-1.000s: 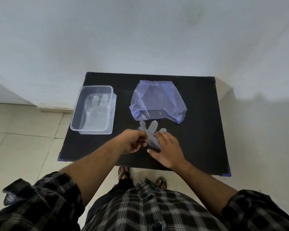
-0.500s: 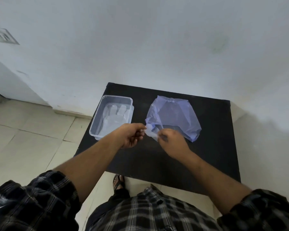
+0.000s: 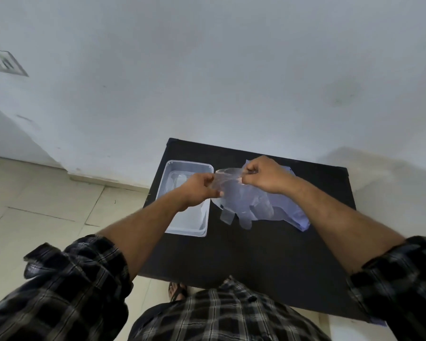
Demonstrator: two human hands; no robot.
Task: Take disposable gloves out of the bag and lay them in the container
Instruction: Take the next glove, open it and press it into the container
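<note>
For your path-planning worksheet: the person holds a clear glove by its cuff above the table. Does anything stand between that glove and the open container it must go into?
Nothing visible blocks it. The glove hangs from the left hand and right hand, just right of the container, which has no lid on. Only a glove already lying inside occupies it. The bag lies further right, off the path.

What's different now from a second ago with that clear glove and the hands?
The glove lay flat on the black table under both hands; now the left hand and right hand have lifted it, pinching its cuff and spreading it open, its fingers dangling. The bag and the container, with a glove already inside, stayed put.
</note>
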